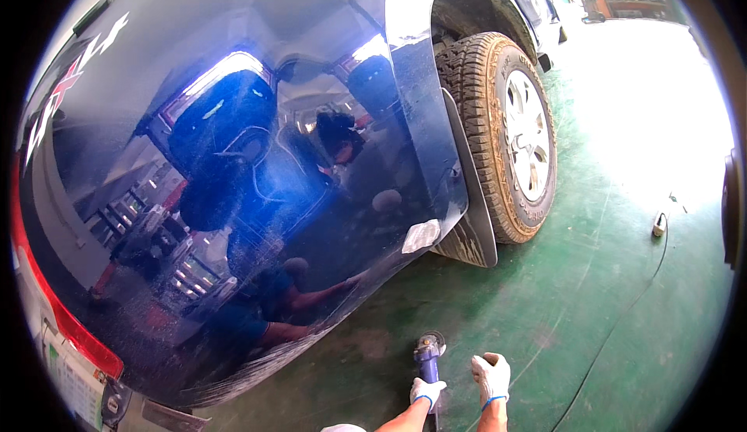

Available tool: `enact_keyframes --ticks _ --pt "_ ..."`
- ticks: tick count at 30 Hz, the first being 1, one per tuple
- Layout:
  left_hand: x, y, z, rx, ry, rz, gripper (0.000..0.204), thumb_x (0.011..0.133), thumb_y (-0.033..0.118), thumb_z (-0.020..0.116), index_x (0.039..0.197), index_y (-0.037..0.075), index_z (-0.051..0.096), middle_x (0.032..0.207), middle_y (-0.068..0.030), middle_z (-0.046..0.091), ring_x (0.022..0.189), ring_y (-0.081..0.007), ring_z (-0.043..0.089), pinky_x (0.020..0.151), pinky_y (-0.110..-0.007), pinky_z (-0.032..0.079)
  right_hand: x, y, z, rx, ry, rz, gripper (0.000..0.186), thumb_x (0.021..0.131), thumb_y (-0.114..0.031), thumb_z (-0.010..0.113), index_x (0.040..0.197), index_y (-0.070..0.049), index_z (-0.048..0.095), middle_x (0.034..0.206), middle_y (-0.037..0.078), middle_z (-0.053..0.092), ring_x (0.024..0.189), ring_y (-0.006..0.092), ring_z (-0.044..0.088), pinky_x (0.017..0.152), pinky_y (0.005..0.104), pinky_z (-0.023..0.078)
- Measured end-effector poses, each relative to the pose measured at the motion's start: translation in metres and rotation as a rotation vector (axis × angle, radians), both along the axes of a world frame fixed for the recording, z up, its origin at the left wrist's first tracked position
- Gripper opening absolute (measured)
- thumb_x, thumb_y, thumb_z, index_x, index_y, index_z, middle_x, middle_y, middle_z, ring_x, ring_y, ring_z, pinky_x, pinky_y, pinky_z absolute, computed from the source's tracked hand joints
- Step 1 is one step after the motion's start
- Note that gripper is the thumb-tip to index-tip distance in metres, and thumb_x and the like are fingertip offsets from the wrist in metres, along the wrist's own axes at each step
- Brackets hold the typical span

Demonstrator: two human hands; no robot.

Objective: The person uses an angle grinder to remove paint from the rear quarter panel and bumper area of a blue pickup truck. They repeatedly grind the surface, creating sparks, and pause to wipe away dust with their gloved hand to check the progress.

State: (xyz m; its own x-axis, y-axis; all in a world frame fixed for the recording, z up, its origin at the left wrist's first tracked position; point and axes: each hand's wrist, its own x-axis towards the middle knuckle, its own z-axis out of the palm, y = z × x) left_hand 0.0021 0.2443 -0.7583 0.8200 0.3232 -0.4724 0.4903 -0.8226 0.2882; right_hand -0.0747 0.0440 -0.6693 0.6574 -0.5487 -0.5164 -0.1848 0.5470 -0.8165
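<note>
My left hand, in a white glove with a blue cuff edge, is wrapped round the body of a blue angle grinder. The grinder's disc end points away from me, above the green floor. To the right of the grinder is my right hand, gloved the same way, with its fingers curled together. Whether anything lies in those fingers is hidden. Beyond both hands stands the glossy dark blue body of a vehicle. A pale patch marks its lower corner, and whitish scrapes run along the bottom edge.
A muddy tyre with a silver wheel stands behind a dark mud flap. On the green floor, a thin cable runs to a small socket at the right. A red tail light is at the far left.
</note>
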Motion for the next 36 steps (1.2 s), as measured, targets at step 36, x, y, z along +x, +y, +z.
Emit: enact_keyframes --ticks 36 --pt "0.001 -0.003 0.007 -0.018 0.044 0.002 0.108 0.064 0.054 0.096 0.144 -0.004 0.053 0.142 -0.0249 0.065 0.129 -0.0384 0.066 0.108 -0.047 0.055 -0.003 -0.010 -0.004 0.142 -0.101 -0.027 0.045 0.086 -0.012 0.083 0.121 0.008 0.064 0.091 0.011 0.070 0.067 0.0137 0.065 0.056 0.0278 0.052"
